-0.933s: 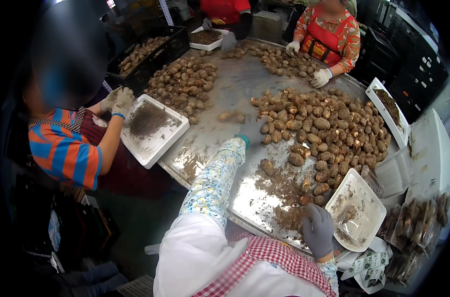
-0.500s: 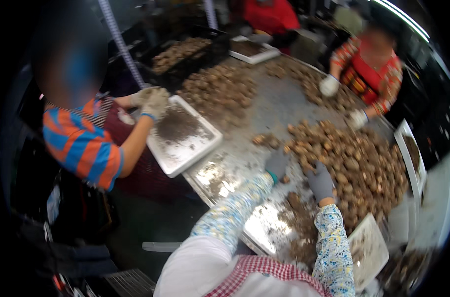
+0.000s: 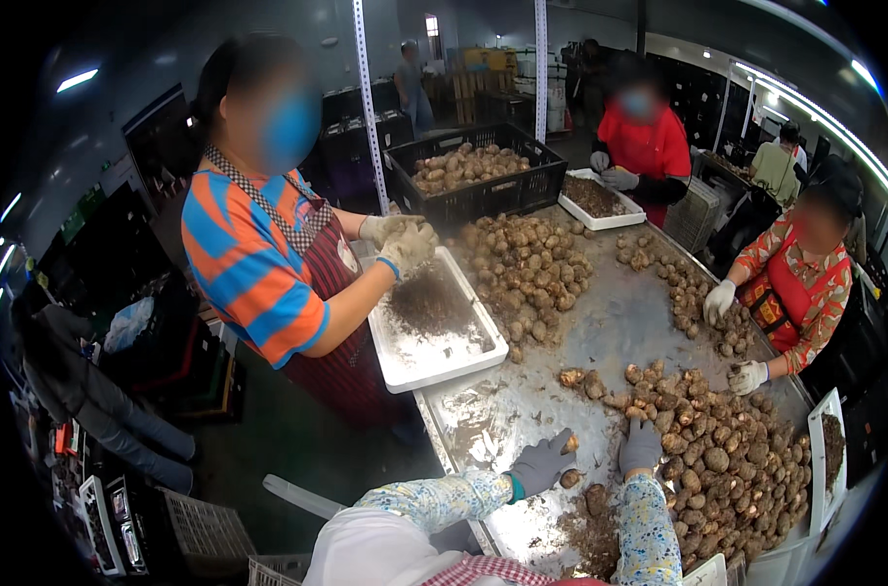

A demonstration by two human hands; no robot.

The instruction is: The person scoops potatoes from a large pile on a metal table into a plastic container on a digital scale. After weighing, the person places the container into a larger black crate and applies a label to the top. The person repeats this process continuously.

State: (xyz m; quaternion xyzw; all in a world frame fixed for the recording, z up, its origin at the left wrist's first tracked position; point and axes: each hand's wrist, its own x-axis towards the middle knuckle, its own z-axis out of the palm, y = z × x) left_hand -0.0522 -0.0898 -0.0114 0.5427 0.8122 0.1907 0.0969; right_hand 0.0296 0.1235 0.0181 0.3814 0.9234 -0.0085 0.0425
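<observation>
On the metal counter (image 3: 615, 317), one brown tuber (image 3: 570, 444) is seen at the left hand (image 3: 539, 463) and the tuber pile (image 3: 737, 459) at the right hand (image 3: 641, 448), though how wide either grip is cannot be told.

Grey gloves (image 3: 541, 466), left teal cuff (image 3: 515, 487), blue-and-yellow speckled sleeves (image 3: 649, 532), white top (image 3: 375, 552), red-and-white checked apron (image 3: 488, 570)

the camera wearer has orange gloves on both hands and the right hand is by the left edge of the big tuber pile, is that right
One thing is off: the head view shows grey gloves, not orange, on both the left hand and right hand. The right hand is by the left edge of the big tuber pile.
</observation>
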